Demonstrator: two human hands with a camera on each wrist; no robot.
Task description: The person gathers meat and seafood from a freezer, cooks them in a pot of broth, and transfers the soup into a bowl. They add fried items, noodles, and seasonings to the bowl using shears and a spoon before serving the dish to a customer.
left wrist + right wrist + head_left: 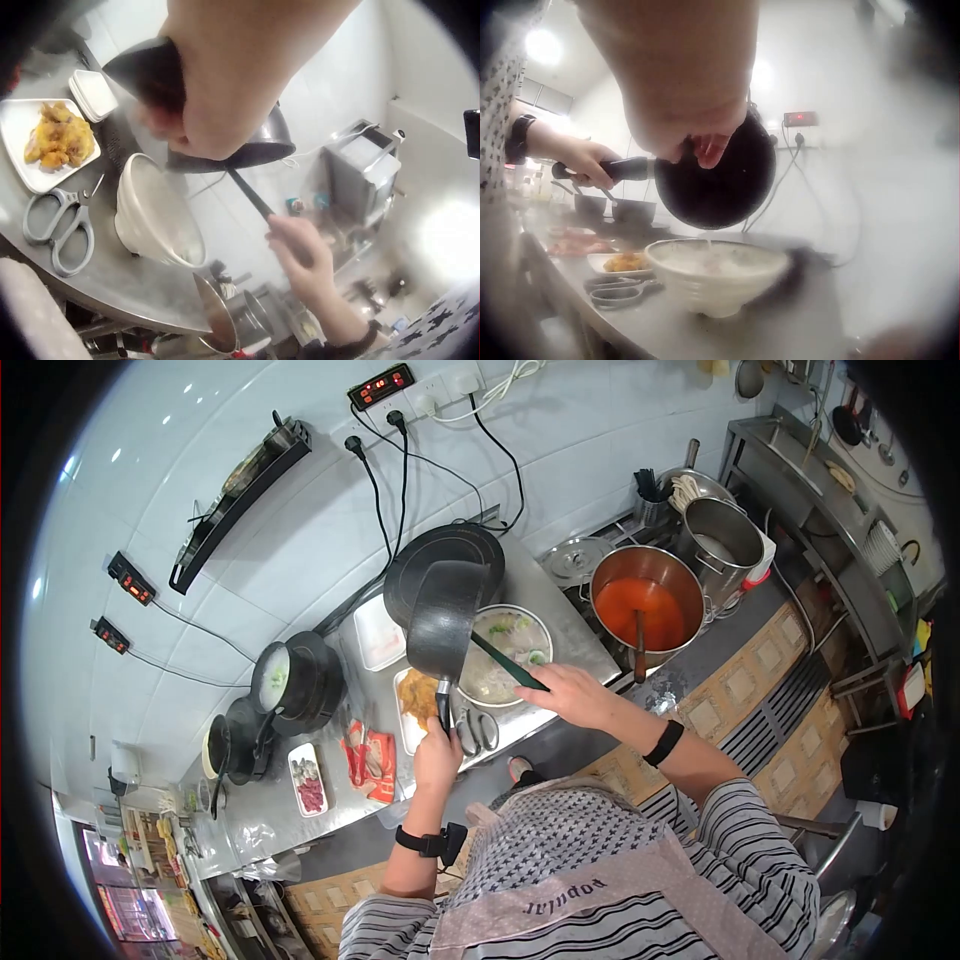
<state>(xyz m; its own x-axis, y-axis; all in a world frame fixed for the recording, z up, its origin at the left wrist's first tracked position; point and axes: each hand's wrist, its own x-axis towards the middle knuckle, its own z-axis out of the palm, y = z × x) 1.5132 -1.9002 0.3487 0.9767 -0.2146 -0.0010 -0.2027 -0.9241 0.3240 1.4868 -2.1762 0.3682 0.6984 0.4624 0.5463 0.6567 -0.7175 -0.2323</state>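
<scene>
My left hand (437,760) grips the handle of a black saucepan (440,625), tipped on its side above a large white bowl (705,289). The right wrist view shows the pan's dark inside and a thin drip falling from its edge. Pale soup with green bits (512,628) fills the bowl. My right hand (572,695) holds a long dark-green-handled utensil (510,662), its far end at the pan's mouth and hidden. Beside the bowl lie grey-handled scissors (64,229) and a white dish (21,135) of golden fried pieces (61,139).
On the right stands a steel pot (597,565) of orange-red broth with a ladle (640,645), near another tall pot (725,565). Leftward are black pots (318,690), a red packet (380,765) and a small meat tray (297,780). A round black hotplate (400,580) sits behind.
</scene>
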